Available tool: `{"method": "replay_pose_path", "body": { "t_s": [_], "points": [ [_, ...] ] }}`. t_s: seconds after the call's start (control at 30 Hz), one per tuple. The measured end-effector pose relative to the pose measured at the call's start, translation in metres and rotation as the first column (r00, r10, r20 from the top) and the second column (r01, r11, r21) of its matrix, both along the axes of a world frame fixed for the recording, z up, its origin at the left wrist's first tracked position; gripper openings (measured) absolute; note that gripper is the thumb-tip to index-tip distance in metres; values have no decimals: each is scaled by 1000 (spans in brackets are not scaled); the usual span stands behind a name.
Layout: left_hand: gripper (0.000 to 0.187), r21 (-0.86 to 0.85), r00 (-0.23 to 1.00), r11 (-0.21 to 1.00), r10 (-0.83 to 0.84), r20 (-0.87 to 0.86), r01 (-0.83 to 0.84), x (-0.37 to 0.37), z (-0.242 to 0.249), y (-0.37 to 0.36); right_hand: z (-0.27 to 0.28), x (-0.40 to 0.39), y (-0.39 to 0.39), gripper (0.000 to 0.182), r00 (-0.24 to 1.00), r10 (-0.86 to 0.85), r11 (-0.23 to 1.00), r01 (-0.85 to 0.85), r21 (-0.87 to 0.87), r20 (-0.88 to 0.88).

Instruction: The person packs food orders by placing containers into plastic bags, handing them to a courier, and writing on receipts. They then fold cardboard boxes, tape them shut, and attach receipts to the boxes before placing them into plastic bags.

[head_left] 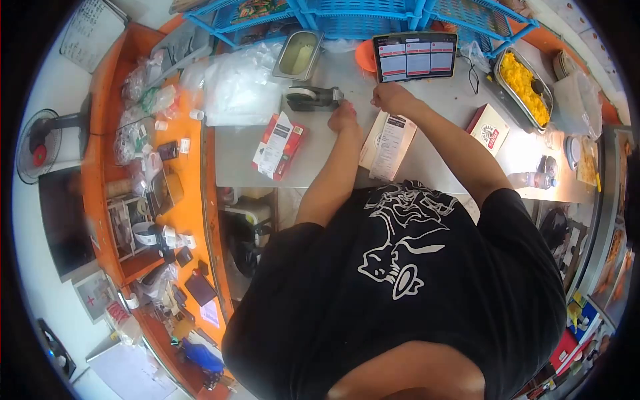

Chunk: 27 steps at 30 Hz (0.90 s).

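Grip curled, hold unclear: left hand [343, 117] by tape dispenser [312, 99], right hand [395, 100] near tablet [416, 57].

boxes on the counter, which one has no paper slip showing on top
The far-right box, beside the tray of yellow food: its printed top shows none. The middle box and red box each carry a paper slip.
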<state>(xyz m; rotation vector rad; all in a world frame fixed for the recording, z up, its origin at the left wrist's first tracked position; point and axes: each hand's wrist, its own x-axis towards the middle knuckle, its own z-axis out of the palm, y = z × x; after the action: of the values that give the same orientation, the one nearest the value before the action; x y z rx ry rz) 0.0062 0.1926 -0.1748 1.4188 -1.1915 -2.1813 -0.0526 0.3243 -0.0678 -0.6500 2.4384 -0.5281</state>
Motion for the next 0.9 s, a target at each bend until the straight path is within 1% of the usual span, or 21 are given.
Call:
{"method": "replay_pose_path", "body": {
  "t_s": [0.03,0.07,0.13,0.17,0.23,0.27,0.33,0.37,0.4,0.43,0.47,0.5,0.53,0.57,0.6,0.67,0.8,0.83,0.9],
  "points": [
    [19,21,999,1000,8,36,-9,-4,6,-1,-11,-1,0,33,994,57,998,-58,-11,-99],
    [19,11,1000,1000,5,24,-5,-9,7,-2,-13,-2,-2,33,992,52,998,-55,-21,-111],
    [20,-1,998,1000,-1,57,1,-5,5,0,-19,6,-6,23,980,-31,999,35,15,-197],
    [20,-10,999,1000,4,53,-4,-6,5,-2,-19,6,-7,23,979,-29,1000,30,5,-201],
    [18,63,992,996,-65,106,59,-6,5,-6,-19,10,-6,25,975,14,1000,-13,6,-224],
    [18,61,994,997,-60,96,55,-4,3,-4,-16,10,0,25,972,18,1000,-18,5,-234],
    [16,215,992,974,-49,-113,73,4,-2,0,-11,4,14,26,963,49,997,-31,72,-266],
    [23,287,989,948,-111,-100,135,10,24,4,-3,0,19,26,962,47,997,-29,72,-269],
    [23,291,990,948,-109,-91,131,12,20,5,10,1,27,25,977,28,997,-13,74,-212],
    [26,310,980,940,-91,-175,143,14,15,6,16,5,34,25,989,11,997,1,79,-151],
    [28,326,963,933,-69,-262,155,15,13,9,9,7,38,25,990,17,996,-4,87,-142],
    [33,296,951,946,-36,-306,131,14,13,10,5,6,39,25,985,18,998,-9,54,-172],
    [33,298,950,946,-31,-312,129,11,15,9,3,1,40,25,978,17,1000,-14,19,-208],
    [36,310,957,947,5,-290,89,7,18,8,12,4,41,24,964,58,998,-53,28,-258],
    [39,321,964,946,43,-263,45,7,20,7,11,1,41,24,964,65,998,-59,30,-260],
    [40,315,962,949,55,-267,33,8,19,11,12,-4,42,24,986,31,999,-29,15,-163],
    [44,310,966,950,49,-255,34,5,14,11,9,-8,40,25,990,28,999,-22,48,-140],
    [44,312,967,950,50,-251,32,4,12,13,0,-9,38,25,988,49,997,-38,73,-149],
    [32,237,966,970,102,-236,-45,3,15,14,-5,-9,35,25,985,73,994,-58,96,-154]
  ]
}}
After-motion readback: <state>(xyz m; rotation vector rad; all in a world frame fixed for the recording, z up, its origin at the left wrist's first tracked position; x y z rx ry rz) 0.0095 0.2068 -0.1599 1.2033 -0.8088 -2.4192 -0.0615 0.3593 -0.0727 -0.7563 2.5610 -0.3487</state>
